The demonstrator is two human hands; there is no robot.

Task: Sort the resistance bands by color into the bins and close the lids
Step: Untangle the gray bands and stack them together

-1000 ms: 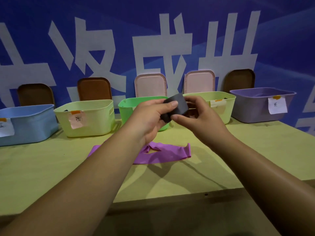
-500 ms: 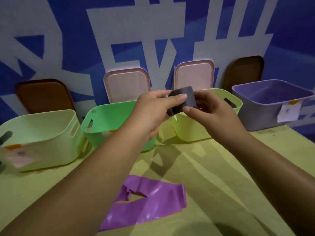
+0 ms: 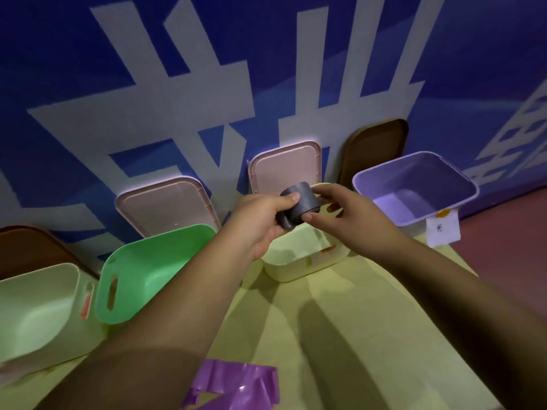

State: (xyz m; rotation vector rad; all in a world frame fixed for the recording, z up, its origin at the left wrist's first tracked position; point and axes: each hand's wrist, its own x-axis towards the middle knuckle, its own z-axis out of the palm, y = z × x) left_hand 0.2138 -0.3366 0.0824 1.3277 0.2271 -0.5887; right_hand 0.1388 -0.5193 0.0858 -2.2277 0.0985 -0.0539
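Grey rolled band [image 3: 299, 206], smooth cylinder, left hand [image 3: 260, 224] and right hand [image 3: 343, 216] fingers [image 3: 325, 191] curled round it

Large white Chinese characters [image 3: 334, 108] are printed on the blue backdrop [image 3: 74, 48]; they are seen only in part (none can be read whole). A white paper label [image 3: 443, 231], fixed with orange tape to the front of the purple bin [image 3: 414, 173], bears one small handwritten dark mark, too small to read.
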